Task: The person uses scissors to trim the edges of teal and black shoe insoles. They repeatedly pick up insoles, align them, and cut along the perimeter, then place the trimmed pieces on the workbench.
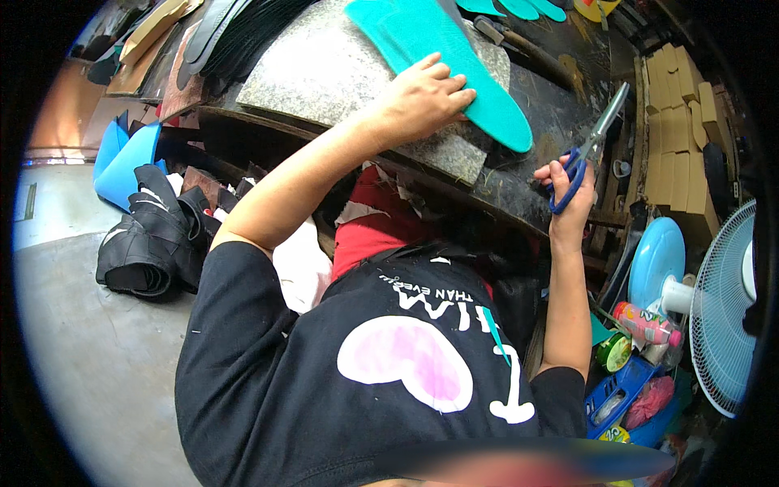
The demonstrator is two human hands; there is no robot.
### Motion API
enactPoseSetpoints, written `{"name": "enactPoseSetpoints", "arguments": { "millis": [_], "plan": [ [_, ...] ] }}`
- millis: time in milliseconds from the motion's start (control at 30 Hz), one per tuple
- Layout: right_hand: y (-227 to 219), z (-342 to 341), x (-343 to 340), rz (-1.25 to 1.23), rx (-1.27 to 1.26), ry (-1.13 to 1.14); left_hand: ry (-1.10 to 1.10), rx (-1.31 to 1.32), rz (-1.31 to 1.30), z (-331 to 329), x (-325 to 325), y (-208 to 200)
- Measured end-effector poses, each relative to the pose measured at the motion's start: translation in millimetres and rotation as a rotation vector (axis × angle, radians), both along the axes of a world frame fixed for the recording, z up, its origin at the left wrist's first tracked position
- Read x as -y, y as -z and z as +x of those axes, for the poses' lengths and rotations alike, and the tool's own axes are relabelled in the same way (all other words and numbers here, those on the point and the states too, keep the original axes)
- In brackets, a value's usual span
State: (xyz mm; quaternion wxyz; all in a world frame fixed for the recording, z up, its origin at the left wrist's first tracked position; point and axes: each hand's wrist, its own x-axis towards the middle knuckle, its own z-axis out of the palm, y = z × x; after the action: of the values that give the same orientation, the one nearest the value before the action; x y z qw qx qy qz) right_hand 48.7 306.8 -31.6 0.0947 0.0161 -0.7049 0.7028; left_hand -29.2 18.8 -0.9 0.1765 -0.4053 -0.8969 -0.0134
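One sole-shaped teal sheet [495, 105] lies ahead of me across a speckled gray slab [312, 65] on the bench [527, 191], its surface matte and finely grained, its rounded tip reaching past the slab's right edge over the bench's dark, scuffed top. More teal material shows beside its upper left part. From my remote seat I see the left hand [426, 99] palm down on the sheet, fingers spread a little and bent; whether that grip pinches the edge or only presses, I cannot tell. My right hand [574, 191] is closed around the smooth blue loops of the scissors [604, 126], whose slim steel blades point up and away, well clear of the teal. Beyond the sheet I make out a hammer [535, 58] with a long, worn handle. Farther left, thin black sole-shaped sheets [231, 45] are piled in a loose, fanned stack.
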Motion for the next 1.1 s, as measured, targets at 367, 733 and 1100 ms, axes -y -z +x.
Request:
{"name": "enactPoseSetpoints", "arguments": {
  "millis": [367,733,1100],
  "plan": [
    [-1.4,8.1,1.1,0.052,-0.032,0.017,-0.067,-0.068,0.403,36.2,-14.0,-37.2],
    [-37.9,83.5,10.3,-0.497,0.38,-0.515,-0.221,0.062,0.657,42.7,-31.9,-8.9],
    [-24.0,73.8,33.3,-0.849,0.573,-0.464,-0.247,0.056,0.693,46.4,-31.6,-3.2]
  ]
}}
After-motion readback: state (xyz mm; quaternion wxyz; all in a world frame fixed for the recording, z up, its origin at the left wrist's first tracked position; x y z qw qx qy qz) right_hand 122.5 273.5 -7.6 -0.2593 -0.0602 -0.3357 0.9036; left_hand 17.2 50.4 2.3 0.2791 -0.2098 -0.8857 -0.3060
